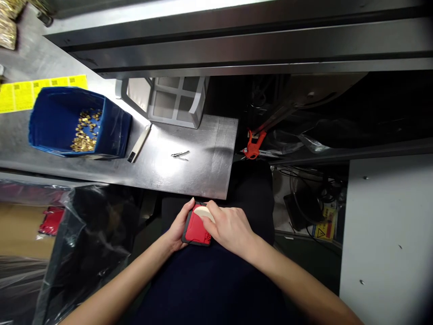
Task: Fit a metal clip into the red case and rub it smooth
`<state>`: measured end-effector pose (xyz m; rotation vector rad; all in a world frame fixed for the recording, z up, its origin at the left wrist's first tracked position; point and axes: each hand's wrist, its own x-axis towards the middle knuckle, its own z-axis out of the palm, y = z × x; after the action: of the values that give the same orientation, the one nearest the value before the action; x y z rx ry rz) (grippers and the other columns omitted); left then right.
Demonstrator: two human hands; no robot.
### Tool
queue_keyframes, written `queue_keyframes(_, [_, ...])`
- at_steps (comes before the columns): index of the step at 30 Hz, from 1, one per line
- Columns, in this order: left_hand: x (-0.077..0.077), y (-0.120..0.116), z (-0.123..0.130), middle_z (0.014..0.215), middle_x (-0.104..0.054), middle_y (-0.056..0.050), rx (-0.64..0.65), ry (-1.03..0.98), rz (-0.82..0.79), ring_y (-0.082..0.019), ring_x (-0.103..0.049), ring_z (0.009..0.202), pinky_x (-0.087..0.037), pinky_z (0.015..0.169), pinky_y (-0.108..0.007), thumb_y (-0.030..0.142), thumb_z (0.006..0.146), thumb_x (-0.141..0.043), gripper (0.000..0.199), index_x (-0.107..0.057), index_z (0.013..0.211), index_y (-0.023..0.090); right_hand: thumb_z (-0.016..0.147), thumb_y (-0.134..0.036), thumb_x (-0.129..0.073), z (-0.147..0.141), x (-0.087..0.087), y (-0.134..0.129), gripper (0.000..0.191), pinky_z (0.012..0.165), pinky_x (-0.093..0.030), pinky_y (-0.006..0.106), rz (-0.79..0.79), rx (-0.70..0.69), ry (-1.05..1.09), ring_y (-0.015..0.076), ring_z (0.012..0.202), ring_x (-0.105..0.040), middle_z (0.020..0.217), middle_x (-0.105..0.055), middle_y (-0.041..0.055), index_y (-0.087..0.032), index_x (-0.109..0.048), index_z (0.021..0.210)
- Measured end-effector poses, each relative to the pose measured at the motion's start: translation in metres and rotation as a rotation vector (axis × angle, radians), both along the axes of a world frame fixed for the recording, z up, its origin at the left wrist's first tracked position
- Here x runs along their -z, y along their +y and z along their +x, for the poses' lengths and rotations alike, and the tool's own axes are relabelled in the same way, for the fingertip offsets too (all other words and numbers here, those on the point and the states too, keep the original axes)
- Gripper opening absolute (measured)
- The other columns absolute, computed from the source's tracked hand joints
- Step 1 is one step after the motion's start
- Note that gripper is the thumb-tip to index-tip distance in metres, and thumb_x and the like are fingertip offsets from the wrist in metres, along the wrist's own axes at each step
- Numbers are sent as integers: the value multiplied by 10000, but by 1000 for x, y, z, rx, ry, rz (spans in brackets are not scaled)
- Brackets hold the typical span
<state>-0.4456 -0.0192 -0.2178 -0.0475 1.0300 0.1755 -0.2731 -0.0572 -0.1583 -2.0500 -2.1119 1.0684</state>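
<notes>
Over my lap, just off the table's front edge, my left hand [178, 229] is wrapped round the left side of a red plate with a black border [195, 229]. My right hand [232, 227] pinches a cream-coloured round pad [204, 212] against the upper part of the red face. The hand's fingers cover part of the pad and the plate's right edge. Some black marks show near the plate's lower right corner.
On the metal table [206, 167] are a blue bin [117, 128] of small brass parts, a white-handled tool [140, 143], a small metal piece [180, 154] and a grey frame [174, 121]. An orange air gun [253, 145] hangs at right. Metal beams [219, 49] cross above.
</notes>
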Motion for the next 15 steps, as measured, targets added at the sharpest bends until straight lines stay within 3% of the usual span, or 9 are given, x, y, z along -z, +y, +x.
queue_keyframes(4, [0,0,-1,854,-769,-169,12,-10,-1,-267,-736,694,-600,600,-332,579,961,-482,533,-686,1020,90,1020,-407,-413,0,-2,-1,276,537,-277,313,6,-19,5,221,694,-742,827,-785,33,-202,-547,1148])
queue_keyframes(10, [0,-1,-1,942,-772,-177,31,-77,35,-276,-742,760,-609,650,-347,582,967,-465,608,-601,1324,109,1016,-425,-417,-2,-3,-3,270,536,-272,318,2,-46,33,216,685,-736,789,-768,26,-207,-542,1116])
queue_keyframes(15, [-1,-1,-1,1033,-763,-181,9,-110,54,-303,-741,880,-618,741,-375,568,968,-474,601,-596,1336,108,1026,-433,-391,-5,-6,-5,259,537,-260,310,0,-53,58,200,685,-734,785,-759,17,-223,-544,1024])
